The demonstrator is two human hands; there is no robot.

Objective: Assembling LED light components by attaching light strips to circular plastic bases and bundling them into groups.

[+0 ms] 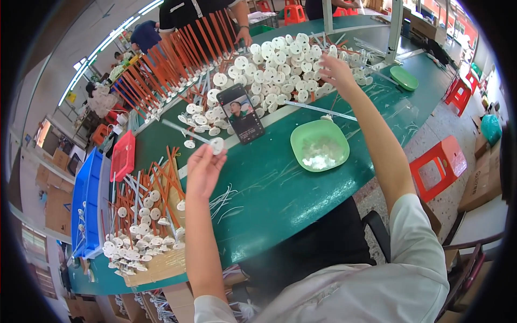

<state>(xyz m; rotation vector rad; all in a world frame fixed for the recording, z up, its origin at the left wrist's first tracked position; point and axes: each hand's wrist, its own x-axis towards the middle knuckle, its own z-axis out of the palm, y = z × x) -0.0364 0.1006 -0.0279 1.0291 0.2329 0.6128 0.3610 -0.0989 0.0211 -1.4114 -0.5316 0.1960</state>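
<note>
My left hand pinches a white round disc with a pale thin stick running from it to the upper left. It is held above the green table, left of a phone that shows a video. My right hand is stretched out at the right side of a big pile of white discs on sticks. Its fingers are apart and I see nothing in them. A single pale stick lies below that hand, beside a light green bowl with small clear pieces in it.
Upright orange sticks stand in rows at the far left. More sticks with discs lie near left, by a blue bin and a red basket. A green plate sits far right. Across the table stands another person.
</note>
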